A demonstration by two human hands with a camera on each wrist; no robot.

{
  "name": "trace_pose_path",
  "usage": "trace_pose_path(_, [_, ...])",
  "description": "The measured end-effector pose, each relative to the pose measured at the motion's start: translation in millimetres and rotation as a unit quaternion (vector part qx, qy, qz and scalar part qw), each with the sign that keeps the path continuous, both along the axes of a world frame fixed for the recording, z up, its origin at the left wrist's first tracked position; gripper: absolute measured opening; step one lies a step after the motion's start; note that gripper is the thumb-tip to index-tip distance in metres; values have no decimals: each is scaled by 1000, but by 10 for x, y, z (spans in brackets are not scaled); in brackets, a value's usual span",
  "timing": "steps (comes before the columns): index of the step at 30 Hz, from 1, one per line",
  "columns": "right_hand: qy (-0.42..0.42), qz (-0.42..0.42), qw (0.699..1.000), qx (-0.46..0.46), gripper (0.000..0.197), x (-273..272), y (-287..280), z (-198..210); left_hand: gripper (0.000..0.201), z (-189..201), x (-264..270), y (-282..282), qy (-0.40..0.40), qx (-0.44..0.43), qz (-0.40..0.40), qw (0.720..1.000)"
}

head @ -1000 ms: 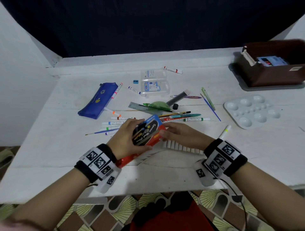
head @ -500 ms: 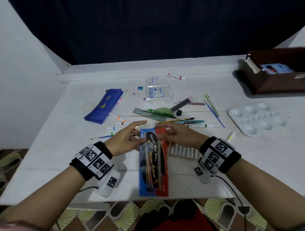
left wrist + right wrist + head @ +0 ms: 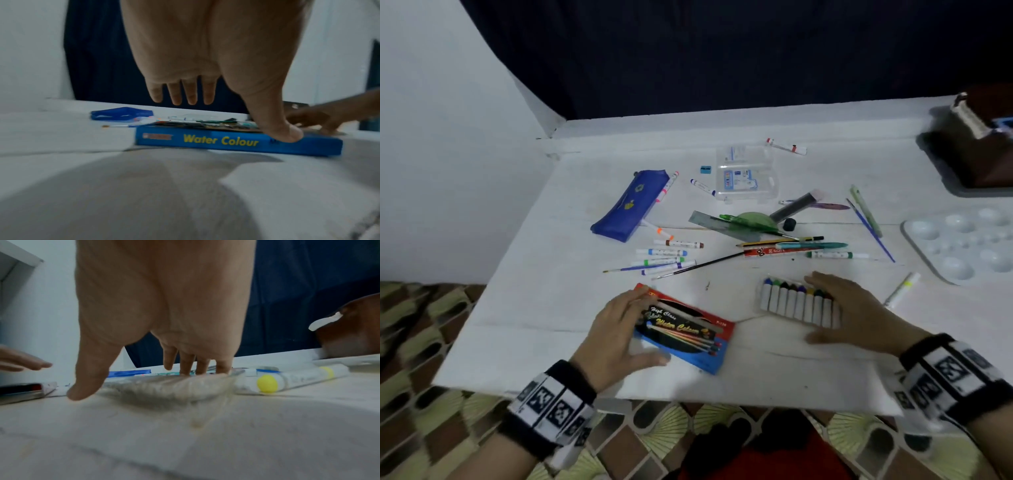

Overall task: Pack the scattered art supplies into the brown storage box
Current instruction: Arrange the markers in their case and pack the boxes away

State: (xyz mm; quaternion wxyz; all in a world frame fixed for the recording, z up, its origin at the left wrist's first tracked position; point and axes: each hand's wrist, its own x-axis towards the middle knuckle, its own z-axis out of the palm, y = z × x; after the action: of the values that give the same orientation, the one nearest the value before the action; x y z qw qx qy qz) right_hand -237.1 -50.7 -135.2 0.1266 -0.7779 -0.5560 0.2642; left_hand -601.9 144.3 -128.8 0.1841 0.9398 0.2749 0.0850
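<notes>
A flat red-and-blue water colour box [image 3: 685,329] lies near the table's front edge. My left hand [image 3: 635,329] rests across its left end with straight fingers, and the thumb [image 3: 281,133] presses the box's blue side [image 3: 226,141]. To its right sits a clear tray of white paint tubes [image 3: 794,301] with coloured caps. My right hand [image 3: 828,308] lies over the tray's right part with fingers [image 3: 187,365] straight on its far edge and the thumb on the table. The brown storage box [image 3: 983,147] stands at the far right, partly cut off.
Markers, brushes, pencils, a ruler and a green protractor [image 3: 751,221] lie scattered mid-table. A blue pencil case [image 3: 626,205] is at the left, a clear plastic case [image 3: 746,174] behind, a white palette [image 3: 962,240] at the right. A yellow-capped marker [image 3: 267,383] lies beside the tray.
Both hands held the water colour box upright; it now lies flat to the left under my left hand. My right hand let go and moved right onto the paint tube tray.
</notes>
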Motion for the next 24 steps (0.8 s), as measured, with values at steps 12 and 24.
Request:
trace_pose_path(12, [-33,0,999,-27,90,-51,88,82,94,351,671,44,-103,-160,-115,975])
trace_pose_path(24, [-51,-7,999,-6,81,-81,94,99,98,478,586,125,-65,-20,-108,992])
